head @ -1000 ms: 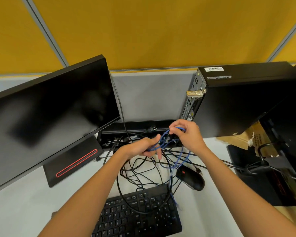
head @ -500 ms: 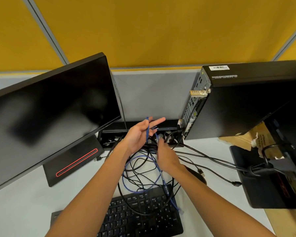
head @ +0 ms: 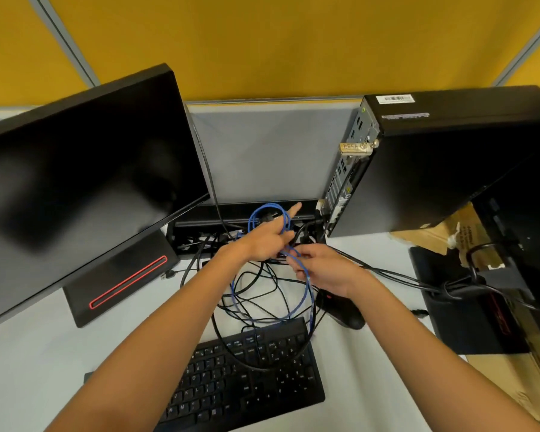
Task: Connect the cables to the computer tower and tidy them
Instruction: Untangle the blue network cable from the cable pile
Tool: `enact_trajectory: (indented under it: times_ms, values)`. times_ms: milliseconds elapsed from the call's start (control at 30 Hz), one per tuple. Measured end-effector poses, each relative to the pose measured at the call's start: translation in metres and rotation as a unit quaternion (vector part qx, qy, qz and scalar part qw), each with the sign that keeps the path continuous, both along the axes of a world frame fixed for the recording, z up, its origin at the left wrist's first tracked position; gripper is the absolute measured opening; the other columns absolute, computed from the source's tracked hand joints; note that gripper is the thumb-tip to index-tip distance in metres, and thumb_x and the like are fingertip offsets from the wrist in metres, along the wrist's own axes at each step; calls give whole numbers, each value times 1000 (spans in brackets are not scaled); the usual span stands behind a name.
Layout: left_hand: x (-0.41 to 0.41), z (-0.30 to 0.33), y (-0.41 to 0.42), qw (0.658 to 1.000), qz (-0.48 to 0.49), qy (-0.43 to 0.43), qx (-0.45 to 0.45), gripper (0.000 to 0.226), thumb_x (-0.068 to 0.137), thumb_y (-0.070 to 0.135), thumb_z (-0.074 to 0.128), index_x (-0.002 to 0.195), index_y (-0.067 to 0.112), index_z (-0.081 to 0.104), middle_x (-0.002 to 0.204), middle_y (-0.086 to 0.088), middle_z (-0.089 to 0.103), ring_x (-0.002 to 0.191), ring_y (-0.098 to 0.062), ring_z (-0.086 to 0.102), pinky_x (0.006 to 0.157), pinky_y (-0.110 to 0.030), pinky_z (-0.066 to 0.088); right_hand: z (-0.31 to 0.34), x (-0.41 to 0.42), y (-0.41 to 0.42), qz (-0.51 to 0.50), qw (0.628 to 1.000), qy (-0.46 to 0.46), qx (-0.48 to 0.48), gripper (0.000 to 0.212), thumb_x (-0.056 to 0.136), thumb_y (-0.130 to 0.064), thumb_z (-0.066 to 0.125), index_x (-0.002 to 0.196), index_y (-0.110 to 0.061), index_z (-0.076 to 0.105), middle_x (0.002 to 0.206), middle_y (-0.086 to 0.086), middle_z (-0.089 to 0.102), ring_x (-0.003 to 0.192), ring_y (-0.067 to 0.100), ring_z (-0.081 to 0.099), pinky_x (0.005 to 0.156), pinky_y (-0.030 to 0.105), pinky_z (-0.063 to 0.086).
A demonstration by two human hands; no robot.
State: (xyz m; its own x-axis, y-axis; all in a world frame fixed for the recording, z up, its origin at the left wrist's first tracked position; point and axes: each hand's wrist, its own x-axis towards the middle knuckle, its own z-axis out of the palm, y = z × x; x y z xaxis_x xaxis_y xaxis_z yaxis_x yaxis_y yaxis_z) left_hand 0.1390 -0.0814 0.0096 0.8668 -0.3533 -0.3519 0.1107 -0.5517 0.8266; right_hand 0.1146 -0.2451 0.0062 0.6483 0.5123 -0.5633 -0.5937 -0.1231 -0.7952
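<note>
Head view, looking down on a pale surface point(head: 38, 363) crowded with cabling. A blue cable point(head: 304, 285) is being gathered into a coil: several turns hang around the straightened fingers of the left hand point(head: 262, 244), which is spread flat and points toward the far edge of the surface, while the right hand point(head: 321, 269) pinches the same cable just beside it, fingers curled round the strand. From that pinch the free length drops toward the near edge, sweeps in a wide loop over the black cables point(head: 256, 294) and crosses the far edge of the keyboard point(head: 247, 381). The computer tower point(head: 449, 169) stands at the far right of the surface, its port panel point(head: 343, 188) turned toward the hands, so that it lies ahead and to the right of the right hand, the nearer of the two. Judged from this layout, the coming move turns on the slack: it lies nearer than the right hand, running roughly from far to near, and each further turn would have to be drawn up and away toward the left fingers. Whether the blue cable's plug is already seated in the tower cannot be told, since the ends are lost among the black leads. A monitor point(head: 85, 169) occupies the left side; a mouse point(head: 343, 310) lies partly under the right wrist.
</note>
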Motion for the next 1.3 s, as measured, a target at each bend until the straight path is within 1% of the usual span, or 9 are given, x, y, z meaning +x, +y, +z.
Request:
enact_trajectory:
  times_ms: [100,200,300,533,733,867,967,1133,1300]
  values:
    - [-2,-6,21,999,1,-5,40,30,98,12,45,120,24,61,110,-8,64,105,-20,59,96,-36,44,3,0,-26,-27,984,105,142,15,87,4,56,100,-2,55,74,3,46,61,6,44,49,13,39]
    - [-11,-5,43,999,44,0,8,28,97,8,46,80,19,64,90,-4,64,90,-13,59,87,-32,44,8,5,-47,8,982,105,156,30,79,2,69,103,-2,52,77,4,46,61,6,46,49,13,40]
    - [-19,4,52,999,43,12,-5,28,95,20,55,71,9,50,64,4,43,59,-7,43,66,-17,36,21,12,-46,70,997,-28,27,6,96,-6,52,96,-7,58,69,-1,46,55,5,41,50,15,37]
    - [-25,39,38,990,-65,104,-70,49,98,33,48,56,8,50,47,2,28,43,-10,22,49,-17,25,48,45,4,-20,919,-371,-130,22,98,-11,50,82,-14,65,62,-13,54,55,-1,43,56,13,35]
    - [-14,38,43,939,81,132,-309,53,102,35,24,90,3,65,42,2,42,36,-8,31,54,-13,42,-1,34,24,-53,839,-425,-336,29,100,-37,42,83,-17,54,66,-3,56,61,20,53,57,31,36]
    - [-7,32,31,870,172,173,-428,48,103,35,27,125,5,57,92,-2,73,50,-5,55,55,-14,47,-17,2,36,51,781,-463,-416,20,100,-33,42,102,-14,46,85,5,65,76,30,63,58,31,33]
    - [-6,26,18,846,204,177,-460,46,104,31,25,144,10,35,133,-9,57,73,-10,67,65,-19,52,-17,-14,48,97,809,-449,-368,21,91,-21,58,105,-16,43,94,3,58,80,28,61,62,32,38]
    - [0,14,17,903,229,128,-342,61,105,29,29,149,34,-12,159,-9,9,106,-23,65,84,-22,53,-7,-28,43,175,932,-229,-219,23,81,-11,66,96,-18,50,71,0,52,59,18,58,68,43,55]
    - [-1,13,37,990,74,43,-111,75,103,32,34,140,44,-30,159,-7,-3,98,-15,69,106,-29,39,23,-17,-2,299,920,-188,-170,30,79,-2,66,104,-18,61,75,-4,56,64,9,52,67,29,46]
